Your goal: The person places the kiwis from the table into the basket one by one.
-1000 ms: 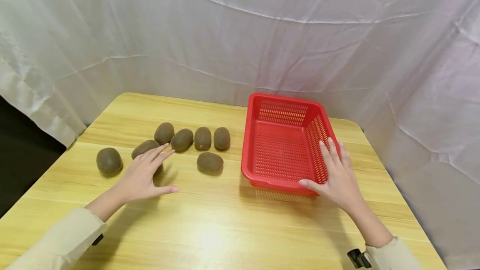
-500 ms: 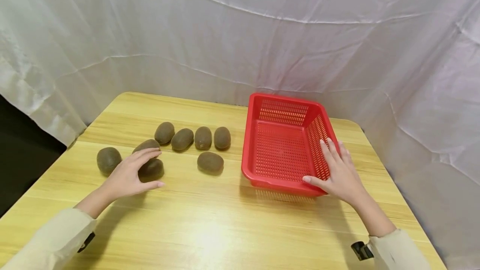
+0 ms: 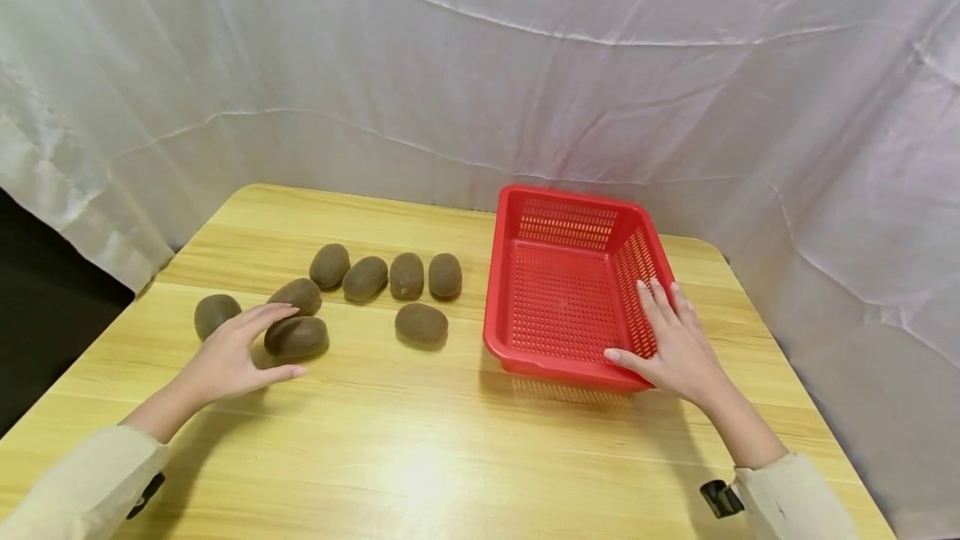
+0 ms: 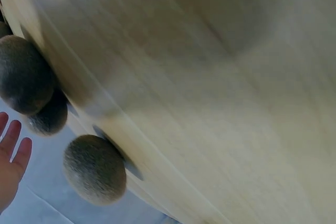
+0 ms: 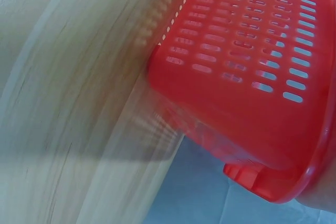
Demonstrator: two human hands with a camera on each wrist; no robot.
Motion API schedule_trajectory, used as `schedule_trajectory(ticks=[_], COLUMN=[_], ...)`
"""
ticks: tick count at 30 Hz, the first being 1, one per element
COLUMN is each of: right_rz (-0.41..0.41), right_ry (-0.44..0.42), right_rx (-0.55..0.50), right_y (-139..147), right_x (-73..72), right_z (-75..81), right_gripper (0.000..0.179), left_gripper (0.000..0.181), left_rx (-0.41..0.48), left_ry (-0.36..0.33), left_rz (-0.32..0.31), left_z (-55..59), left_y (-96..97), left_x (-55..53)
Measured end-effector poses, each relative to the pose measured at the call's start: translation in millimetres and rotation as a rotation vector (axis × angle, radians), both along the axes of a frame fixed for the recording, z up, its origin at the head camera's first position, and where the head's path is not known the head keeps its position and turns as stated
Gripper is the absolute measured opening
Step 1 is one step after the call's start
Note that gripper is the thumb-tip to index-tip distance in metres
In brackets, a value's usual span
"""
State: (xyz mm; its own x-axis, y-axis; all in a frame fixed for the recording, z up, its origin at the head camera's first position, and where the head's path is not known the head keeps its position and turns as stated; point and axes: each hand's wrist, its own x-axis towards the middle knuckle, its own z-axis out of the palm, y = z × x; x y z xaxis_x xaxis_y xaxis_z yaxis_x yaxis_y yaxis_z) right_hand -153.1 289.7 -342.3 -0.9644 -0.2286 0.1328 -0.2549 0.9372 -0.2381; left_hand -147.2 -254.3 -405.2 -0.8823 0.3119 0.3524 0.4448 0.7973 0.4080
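Observation:
My left hand (image 3: 225,361) is over the left part of the table, fingers loosely bent and thumb spread. Just right of it lies a brown kiwi (image 3: 297,337), with fingertips reaching over its left end; whether they touch cannot be told. A second kiwi (image 3: 298,297) sits behind that one, and another kiwi (image 3: 216,313) is partly hidden by the hand. In the left wrist view, the fingers (image 4: 21,156) appear straight beside a kiwi (image 4: 23,74). My right hand (image 3: 678,357) rests on the near right corner of a red plastic basket (image 3: 491,307), thumb over its front rim.
Several more kiwis lie farther back, including a row of kiwis (image 3: 407,276) and a single kiwi (image 3: 422,324) closer to me. Slots perforate the basket's wall (image 5: 226,114). A pale curtain (image 3: 420,65) hangs behind the wooden table (image 3: 420,440).
My left hand has moved left and toward me, revealing the near kiwi, which now lies level. The right hand's thumb has shifted slightly right along the basket rim.

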Motion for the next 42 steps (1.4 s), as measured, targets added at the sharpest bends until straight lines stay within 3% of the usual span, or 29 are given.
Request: schedule_trajectory(ticks=[10, 15, 21, 32, 42], right_rz=[0.011, 0.013, 0.015, 0.012, 0.001], right_ry=[-0.051, -0.061, -0.066, -0.084, -0.077], right_rx=[-0.024, -0.025, -0.018, 0.011, 0.024], right_y=[0, 0, 2, 4, 3], right_x=[-2.9, -3.8, -4.5, -3.8, -2.8], right_z=[-1.3, -1.0, -1.9, -1.7, -3.1], right_gripper=[0.105, 0.104, 0.106, 0.106, 0.106], left_gripper=[0.075, 0.074, 0.070, 0.066, 0.059], left_rx=[0.094, 0.129, 0.145, 0.094, 0.096], left_ry=[-0.099, -0.116, -0.114, -0.067, -0.079], left_rz=[0.018, 0.040, 0.039, 0.049, 0.048], left_z=[-4.4, -6.0, -9.1, -18.0, -20.3], left_y=[-8.9, -12.0, -13.1, -19.3, -19.7], left_x=[-2.5, -3.3, -3.1, -2.0, -4.3])
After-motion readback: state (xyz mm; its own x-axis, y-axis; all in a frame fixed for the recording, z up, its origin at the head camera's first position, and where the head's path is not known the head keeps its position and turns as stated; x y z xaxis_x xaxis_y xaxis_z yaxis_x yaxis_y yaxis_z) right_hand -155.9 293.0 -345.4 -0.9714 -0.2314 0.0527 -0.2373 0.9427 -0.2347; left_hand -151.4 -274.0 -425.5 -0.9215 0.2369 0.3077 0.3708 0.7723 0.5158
